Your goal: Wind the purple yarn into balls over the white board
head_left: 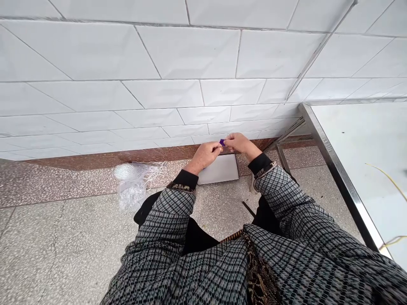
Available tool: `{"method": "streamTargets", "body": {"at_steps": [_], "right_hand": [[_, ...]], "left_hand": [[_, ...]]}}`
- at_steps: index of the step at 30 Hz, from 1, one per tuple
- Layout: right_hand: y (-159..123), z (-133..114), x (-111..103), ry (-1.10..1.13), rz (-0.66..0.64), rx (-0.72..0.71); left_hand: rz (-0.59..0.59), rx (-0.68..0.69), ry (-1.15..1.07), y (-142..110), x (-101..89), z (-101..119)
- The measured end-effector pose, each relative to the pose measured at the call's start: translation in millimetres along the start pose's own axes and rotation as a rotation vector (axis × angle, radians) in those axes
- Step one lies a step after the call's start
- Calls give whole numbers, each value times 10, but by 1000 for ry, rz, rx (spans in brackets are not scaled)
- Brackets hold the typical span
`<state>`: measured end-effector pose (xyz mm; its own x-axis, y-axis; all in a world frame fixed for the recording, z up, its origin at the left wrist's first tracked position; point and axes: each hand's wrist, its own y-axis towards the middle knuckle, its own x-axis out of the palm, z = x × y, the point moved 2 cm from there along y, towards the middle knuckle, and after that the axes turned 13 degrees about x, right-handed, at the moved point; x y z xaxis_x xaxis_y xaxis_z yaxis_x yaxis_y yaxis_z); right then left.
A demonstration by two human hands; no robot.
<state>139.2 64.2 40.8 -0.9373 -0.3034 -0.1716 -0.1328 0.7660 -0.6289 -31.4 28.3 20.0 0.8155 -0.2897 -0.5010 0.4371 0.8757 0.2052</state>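
Between my two hands is a small purple piece [222, 142], too small to tell its kind. My left hand [206, 156] pinches it from the left, thumb and fingers pressed together. From the right, my right hand [239, 143] pinches its other side, the fingers curled. Both hands are held out in front of me, above a shallow white box with dark edges [221, 168] on the floor. My left hand and wrist cover part of the box's left side.
Clear plastic bags [132, 192] and a bundle of white cords [156, 171] lie on the floor at the left. A metal-edged table [337, 169] stands at the right, with yellow cord [389, 180] on it. A white tiled wall [178, 93] rises ahead.
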Motion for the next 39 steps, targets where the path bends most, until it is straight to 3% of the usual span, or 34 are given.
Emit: {"method": "streamTargets", "body": {"at_steps": [4, 6, 8, 11, 14, 16, 18, 21, 25, 27, 30, 34, 37, 39], "right_hand": [[-5, 22, -48, 344, -254, 35], [-26, 32, -77, 288, -406, 15], [-60, 38, -102, 106, -479, -33], [-113, 38, -100, -320, -402, -83], [-130, 10, -63, -696, -147, -86], [-120, -20, -43, -703, 4, -87], [-97, -35, -43, -517, 79, -58], [-60, -17, -70, -110, 15, 4], [-24, 35, -118, 259, -298, -2], [-19, 60, -142, 253, -434, -27], [-42, 77, -156, 54, -535, -85], [-100, 65, -111, -352, -460, -58], [-96, 40, -66, -574, -276, 20], [-70, 17, -45, -607, -148, 49]], "left_hand": [[-20, -30, -48, 10, 15, -41], [-36, -65, -47, 15, 8, -67], [-36, -102, -4, 16, -23, -88], [-25, -98, 47, 10, -81, -88], [-66, -47, 11, 0, -80, -55], [-108, -15, -21, -3, -46, -30], [-122, 8, -38, 0, -11, -16], [-110, 9, -36, 6, 13, -26], [-123, 10, -45, 6, 19, -56], [-125, -4, -48, 5, 13, -70], [-108, -46, -3, 10, -24, -91], [-87, -42, 63, 19, -86, -89], [-99, -19, 61, 14, -80, -62], [-105, 8, 44, 7, -53, -34]]}}
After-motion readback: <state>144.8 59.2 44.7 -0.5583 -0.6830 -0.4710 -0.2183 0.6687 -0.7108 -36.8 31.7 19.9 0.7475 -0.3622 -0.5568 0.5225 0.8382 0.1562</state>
